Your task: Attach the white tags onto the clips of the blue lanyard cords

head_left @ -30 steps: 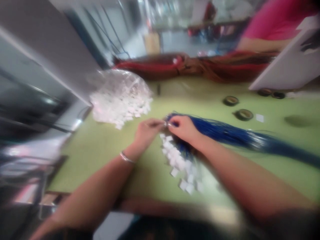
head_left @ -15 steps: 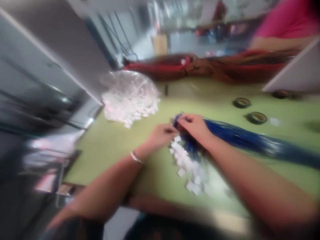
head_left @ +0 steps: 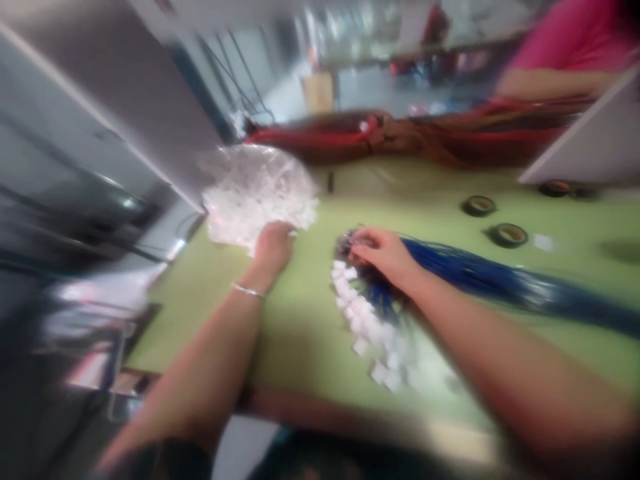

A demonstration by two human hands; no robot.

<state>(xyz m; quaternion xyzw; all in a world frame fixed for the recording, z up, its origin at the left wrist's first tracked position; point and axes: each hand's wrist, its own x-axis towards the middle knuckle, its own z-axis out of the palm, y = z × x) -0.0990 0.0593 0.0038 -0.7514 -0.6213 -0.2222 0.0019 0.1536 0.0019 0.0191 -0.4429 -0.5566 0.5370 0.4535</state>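
My left hand, a bracelet on its wrist, is at the near edge of a heap of small white pieces that spill from a clear plastic bag. Its fingers are pinched together, with a bit of white showing at the tips. My right hand is closed on the left end of a long bundle of blue wires. Below that hand, a cluster of white pieces lies among blue wire ends. Blur hides the finer shape of the pieces.
Rolls of tape and a white scrap lie at right on the green table. Along the far edge runs a bundle of red and brown wires. A person in a pink top is behind it. A grey panel stands at left.
My left hand has moved from beside the right hand, leftward and slightly away from me, to the heap of white pieces. My right hand stays at the blue wires' end.
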